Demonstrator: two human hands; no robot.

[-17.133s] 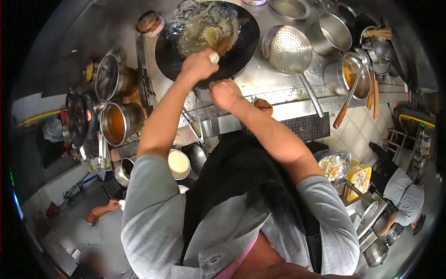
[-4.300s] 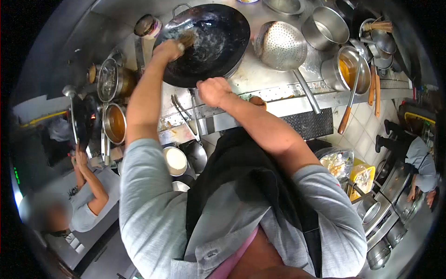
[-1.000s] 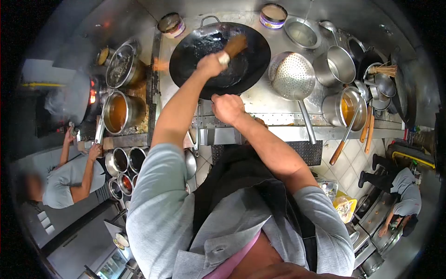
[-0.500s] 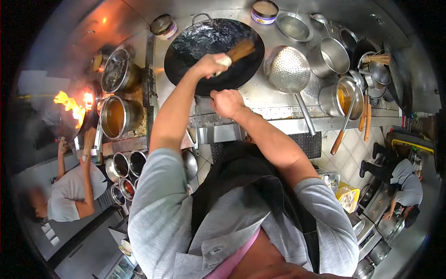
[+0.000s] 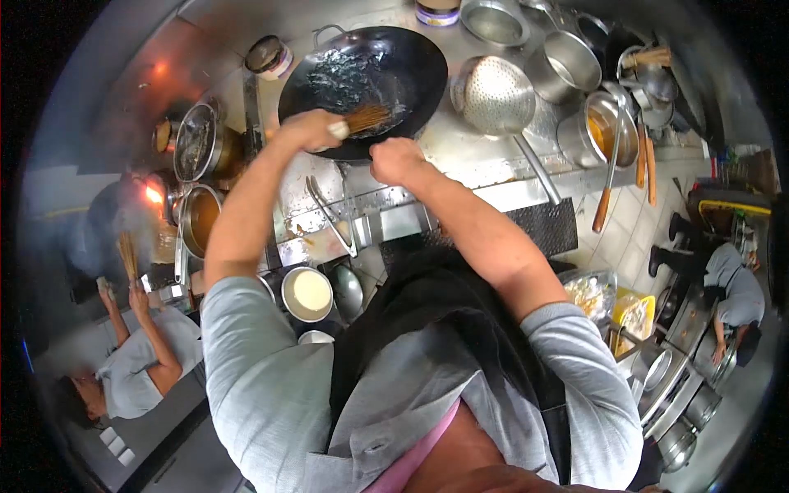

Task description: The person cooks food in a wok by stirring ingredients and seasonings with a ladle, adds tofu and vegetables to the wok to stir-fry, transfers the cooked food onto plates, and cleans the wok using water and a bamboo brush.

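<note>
A large black wok (image 5: 419,74) stands on the steel cooktop in front of me, its inside wet and shiny. My left hand (image 5: 311,131) is closed around the pale bound end of a bamboo wok brush (image 5: 367,120). The brush's bristles lie against the near part of the wok's inner surface. My right hand (image 5: 398,161) is a fist at the wok's near rim; the part it grips is hidden under the fingers. A loop handle (image 5: 330,31) shows at the wok's far rim.
A perforated strainer (image 5: 495,97) and several steel pots (image 5: 567,67) stand to the right. Tongs (image 5: 330,218) lie near the front edge. At left are a pot of brown liquid (image 5: 200,220), a burner flame (image 5: 154,194) and a co-worker (image 5: 152,349). Another person (image 5: 734,283) bends at far right.
My left hand has moved the brush from the wok's right side to its near middle. My right hand stays at the near rim. The flame at left has shrunk, and my view has shifted.
</note>
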